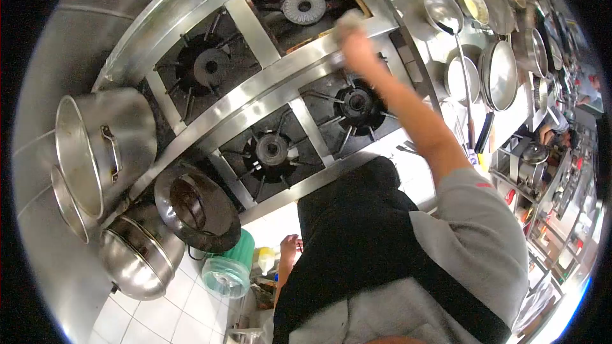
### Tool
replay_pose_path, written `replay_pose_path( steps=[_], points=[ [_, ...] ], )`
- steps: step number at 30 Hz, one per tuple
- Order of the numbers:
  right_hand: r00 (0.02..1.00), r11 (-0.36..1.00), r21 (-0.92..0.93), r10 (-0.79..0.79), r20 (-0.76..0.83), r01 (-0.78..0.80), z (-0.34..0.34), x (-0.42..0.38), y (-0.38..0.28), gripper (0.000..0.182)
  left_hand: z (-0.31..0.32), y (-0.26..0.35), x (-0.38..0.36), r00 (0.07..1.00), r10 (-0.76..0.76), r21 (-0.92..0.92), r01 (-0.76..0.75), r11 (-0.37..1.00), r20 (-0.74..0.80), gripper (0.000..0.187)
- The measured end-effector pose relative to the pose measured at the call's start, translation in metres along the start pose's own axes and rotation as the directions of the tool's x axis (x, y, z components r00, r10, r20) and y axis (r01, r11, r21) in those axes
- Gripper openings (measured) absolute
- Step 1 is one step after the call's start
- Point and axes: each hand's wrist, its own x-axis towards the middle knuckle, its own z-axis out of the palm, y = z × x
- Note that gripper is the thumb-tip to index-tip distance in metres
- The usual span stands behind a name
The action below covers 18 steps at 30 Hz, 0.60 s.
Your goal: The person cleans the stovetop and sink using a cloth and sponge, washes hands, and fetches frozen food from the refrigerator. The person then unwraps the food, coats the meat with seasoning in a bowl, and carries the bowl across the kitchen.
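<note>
My right hand [356, 41] is stretched out over the stove, closed on a greyish pad [349, 21] that is smeared by motion. The pad is at the steel frame [325, 41] in front of the far right burner well. In that well sits a round ridged burner head [303, 7], with no grate over it. My left hand [291, 246] hangs low beside my black apron [357, 229], its fingers loosely bent and apart, with nothing plainly in them. Grates with burners [272, 148] stand in the other wells.
Large steel pots [131, 130] and a dark wide pan [220, 210] stand left of the stove. Below them is a green bucket [239, 255]. On the right counter lie a long ladle [444, 10], several bowls and pans [502, 76]. Other people work far right.
</note>
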Motion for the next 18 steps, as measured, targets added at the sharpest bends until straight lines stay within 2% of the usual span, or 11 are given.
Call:
replay_pose_path(
  steps=[1, 2, 3, 4, 6, 9, 12, 13, 14, 15, 18],
  points=[
    [0.992, 0.983, 0.182, 0.045, -0.121, -0.022, 0.007, 0.000, -0.052, 0.019, 0.012, 0.035, -0.013, 0.998, 0.064, 0.185, -0.064, 0.981, 0.004, 0.020],
    [0.996, 0.939, 0.339, 0.082, -0.044, -0.062, -0.001, 0.001, -0.106, 0.020, 0.016, 0.045, -0.019, 0.996, 0.084, 0.198, -0.080, 0.977, -0.013, 0.020],
    [0.993, 0.876, 0.473, -0.038, -0.116, 0.089, -0.017, -0.002, -0.149, 0.023, 0.013, 0.046, -0.020, 0.997, 0.083, 0.208, -0.079, 0.975, -0.008, 0.020],
    [0.950, 0.838, 0.484, -0.115, -0.292, 0.250, -0.020, -0.003, -0.184, 0.027, 0.010, 0.048, -0.018, 0.995, 0.090, 0.146, -0.084, 0.986, -0.033, 0.020],
    [0.970, 0.814, 0.541, -0.108, -0.220, 0.213, -0.035, 0.000, -0.225, 0.032, 0.005, 0.053, -0.017, 0.987, 0.155, 0.173, -0.146, 0.974, -0.041, 0.021],
    [0.947, 0.656, 0.683, -0.198, -0.254, 0.321, -0.024, -0.012, -0.176, 0.032, -0.001, 0.061, -0.014, 0.985, 0.173, 0.162, -0.170, 0.972, -0.004, 0.021],
    [0.966, 0.860, 0.478, -0.057, -0.253, 0.176, 0.031, -0.005, -0.058, 0.040, 0.010, 0.075, -0.015, 0.991, 0.107, 0.272, -0.081, 0.959, -0.083, 0.021],
    [0.994, 0.861, 0.503, 0.105, -0.036, -0.073, 0.017, -0.011, -0.012, 0.042, 0.014, 0.076, -0.017, 0.990, 0.067, 0.324, -0.022, 0.946, -0.126, 0.021],
    [0.992, 0.937, 0.347, 0.076, -0.099, -0.037, -0.001, -0.014, 0.036, 0.044, 0.011, 0.063, -0.009, 0.991, 0.035, 0.269, 0.002, 0.963, -0.130, 0.021],
    [0.998, 0.991, 0.121, 0.054, 0.041, -0.059, 0.003, -0.002, 0.083, 0.041, 0.003, 0.035, 0.004, 0.994, 0.009, -0.060, -0.016, 0.998, -0.110, 0.019],
    [0.991, 0.981, 0.186, 0.083, -0.106, -0.063, -0.016, 0.003, 0.143, 0.033, 0.007, 0.033, 0.010, 0.975, 0.220, -0.083, -0.216, 0.973, 0.040, 0.017]
  ],
)
